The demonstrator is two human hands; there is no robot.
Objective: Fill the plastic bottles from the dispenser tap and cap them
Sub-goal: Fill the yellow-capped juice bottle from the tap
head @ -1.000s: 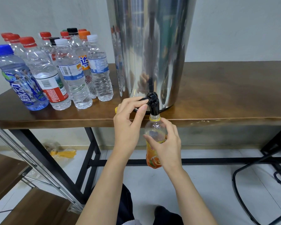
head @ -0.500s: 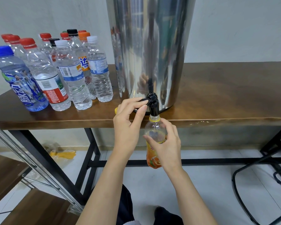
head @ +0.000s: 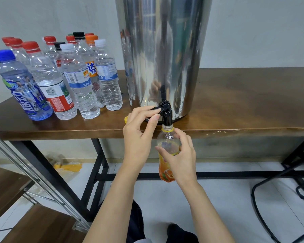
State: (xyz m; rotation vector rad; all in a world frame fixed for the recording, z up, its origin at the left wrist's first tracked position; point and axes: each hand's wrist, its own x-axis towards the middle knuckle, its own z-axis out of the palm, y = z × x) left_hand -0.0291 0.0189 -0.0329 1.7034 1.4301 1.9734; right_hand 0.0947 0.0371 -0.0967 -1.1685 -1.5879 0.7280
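Left grip (head: 139,135) stays on tap lever (head: 154,108); right grip (head: 181,158) holds bottle (head: 168,139).

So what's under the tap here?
An uncapped bottle, neck right at the tap, gripped by the right hand. The left hand pinches the lever. Label and fingers cover the bottle's lower part, so its fill level is hidden.

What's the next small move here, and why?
Probably release the tap lever with the left hand once water reaches the neck: the right hand holds the orange-labelled bottle under the spout, and a yellow cap lies on the table.
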